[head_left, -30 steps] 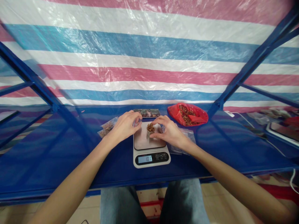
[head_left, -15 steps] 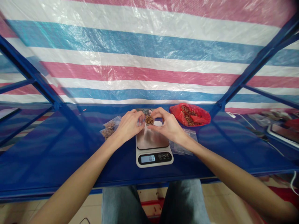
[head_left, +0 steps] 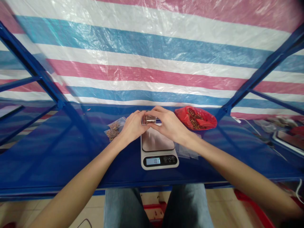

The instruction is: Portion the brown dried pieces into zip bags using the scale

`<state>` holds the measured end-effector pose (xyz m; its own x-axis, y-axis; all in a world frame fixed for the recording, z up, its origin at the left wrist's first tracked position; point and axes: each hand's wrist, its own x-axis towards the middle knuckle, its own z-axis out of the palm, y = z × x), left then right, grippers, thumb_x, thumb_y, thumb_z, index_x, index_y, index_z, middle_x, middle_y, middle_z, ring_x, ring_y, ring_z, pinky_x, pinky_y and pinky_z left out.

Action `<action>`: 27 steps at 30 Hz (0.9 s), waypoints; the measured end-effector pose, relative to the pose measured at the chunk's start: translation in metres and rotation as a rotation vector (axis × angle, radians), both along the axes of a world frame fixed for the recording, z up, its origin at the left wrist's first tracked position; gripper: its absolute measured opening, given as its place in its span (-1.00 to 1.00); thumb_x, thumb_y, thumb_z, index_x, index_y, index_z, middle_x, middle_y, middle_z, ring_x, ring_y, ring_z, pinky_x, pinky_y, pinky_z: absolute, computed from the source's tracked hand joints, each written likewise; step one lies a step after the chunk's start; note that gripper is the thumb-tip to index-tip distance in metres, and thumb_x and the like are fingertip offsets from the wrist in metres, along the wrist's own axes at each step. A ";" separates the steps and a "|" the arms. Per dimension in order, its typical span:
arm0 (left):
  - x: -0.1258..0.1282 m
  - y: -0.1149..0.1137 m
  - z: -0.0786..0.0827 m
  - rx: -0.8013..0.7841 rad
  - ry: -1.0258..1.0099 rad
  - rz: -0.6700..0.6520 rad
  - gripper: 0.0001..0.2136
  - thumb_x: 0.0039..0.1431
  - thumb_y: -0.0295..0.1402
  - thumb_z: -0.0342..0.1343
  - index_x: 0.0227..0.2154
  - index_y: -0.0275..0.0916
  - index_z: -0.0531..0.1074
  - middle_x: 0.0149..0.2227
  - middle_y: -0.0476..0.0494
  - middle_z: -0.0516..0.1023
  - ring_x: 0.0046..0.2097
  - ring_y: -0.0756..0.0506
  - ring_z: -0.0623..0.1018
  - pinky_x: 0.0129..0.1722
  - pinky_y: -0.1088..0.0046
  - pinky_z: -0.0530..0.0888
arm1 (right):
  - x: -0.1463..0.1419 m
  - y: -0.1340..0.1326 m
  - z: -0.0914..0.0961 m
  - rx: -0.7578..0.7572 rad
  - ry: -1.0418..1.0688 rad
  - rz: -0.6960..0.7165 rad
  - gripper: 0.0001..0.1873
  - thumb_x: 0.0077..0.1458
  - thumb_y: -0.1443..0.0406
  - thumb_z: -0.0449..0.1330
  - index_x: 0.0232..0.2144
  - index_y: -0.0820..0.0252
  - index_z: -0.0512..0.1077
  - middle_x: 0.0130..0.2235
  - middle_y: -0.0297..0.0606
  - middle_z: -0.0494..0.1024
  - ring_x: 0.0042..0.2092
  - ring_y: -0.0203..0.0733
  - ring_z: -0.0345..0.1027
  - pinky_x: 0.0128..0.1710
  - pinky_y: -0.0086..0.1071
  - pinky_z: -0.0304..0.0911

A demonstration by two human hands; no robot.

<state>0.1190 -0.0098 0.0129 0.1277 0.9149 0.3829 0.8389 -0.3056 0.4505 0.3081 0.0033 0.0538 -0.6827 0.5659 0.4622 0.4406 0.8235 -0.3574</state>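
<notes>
**Item 1. Small clear cup** (head_left: pixel 149 119): brown pieces are seen inside. It is held in the air above the far edge of the scale, between both hands. Whether it is upright or tipped cannot be told.

**Item 2. Left hand** (head_left: pixel 132 127): the fingers are curled, and their tips are pinched against the cup's left end.

**Item 3. Right hand** (head_left: pixel 169 125): closed on the cup from the right, with the thumb below and the fingers laid over the top.

**Item 4. Digital scale** (head_left: pixel 158 148): white body, bare steel plate, lit display facing the person. It is set on the blue table (head_left: pixel 59 158), directly below the hands.

**Item 5. Red bag** (head_left: pixel 201 119): open and filled with brown pieces. It is placed to the right of the scale, near the right hand.

**Item 6. Small clear packets** (head_left: pixel 114 129): brown contents are visible. They are laid just left of the left hand.

**Item 7. Flat clear bags** (head_left: pixel 188 151): stacked right of the scale and partly covered by the right wrist.

**Item 8. Striped tarpaulin** (head_left: pixel 152 63): blue, white and pink, hung behind the table.
</notes>
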 end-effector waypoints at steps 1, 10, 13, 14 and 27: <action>-0.001 0.001 -0.001 0.001 -0.068 -0.016 -0.73 0.08 -0.37 0.27 -0.13 -0.25 0.56 -0.25 -0.15 0.59 -0.22 -0.20 0.57 -0.18 0.29 0.46 | -0.002 0.000 0.003 -0.017 -0.002 0.020 -0.67 0.24 0.45 0.28 0.04 0.12 0.53 -0.04 -0.17 0.56 -0.06 -0.07 0.47 -0.04 -0.17 0.35; -0.004 0.008 -0.001 -0.025 -0.638 -0.270 -0.79 -0.01 -0.47 0.27 -0.25 -0.28 0.57 -0.32 -0.03 0.64 -0.31 -0.04 0.54 -0.31 0.48 0.41 | -0.013 0.015 0.021 -0.009 0.033 0.230 -0.79 0.30 0.44 0.20 -0.06 0.16 0.54 -0.09 -0.20 0.54 -0.06 -0.11 0.45 -0.03 -0.24 0.32; -0.002 0.005 0.001 -0.115 -0.792 -0.281 -0.83 0.02 -0.40 0.34 -0.30 -0.27 0.55 -0.34 -0.06 0.65 -0.36 -0.03 0.55 -0.35 0.49 0.43 | -0.009 0.015 0.021 -0.018 0.192 0.183 -0.76 0.36 0.33 0.20 0.03 0.10 0.55 -0.05 -0.20 0.55 -0.04 -0.11 0.44 -0.03 -0.23 0.33; -0.001 0.003 0.002 -0.159 -0.843 -0.272 -0.83 0.04 -0.37 0.35 -0.31 -0.26 0.53 -0.36 -0.06 0.64 -0.38 -0.02 0.55 -0.38 0.50 0.42 | -0.006 0.016 0.020 -0.026 0.279 0.134 -0.76 0.38 0.28 0.19 0.05 0.08 0.54 -0.04 -0.20 0.56 -0.05 -0.11 0.43 -0.03 -0.23 0.33; -0.009 0.001 0.007 -0.403 -1.343 -0.395 -0.68 0.19 -0.37 0.34 -0.09 -0.22 0.35 -0.13 -0.31 0.73 -0.16 -0.20 0.72 -0.15 0.28 0.64 | 0.074 0.065 -0.046 -0.991 0.992 -0.118 -0.48 -0.06 -0.08 0.52 -0.28 0.06 0.40 -0.41 -0.39 0.60 -0.47 -0.32 0.41 -0.44 -0.44 0.36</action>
<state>0.1101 -0.0084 0.0202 0.1511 0.9778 0.1453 -0.3818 -0.0779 0.9210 0.3825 0.0683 0.0073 -0.2384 0.9662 0.0982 -0.2853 0.0269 -0.9581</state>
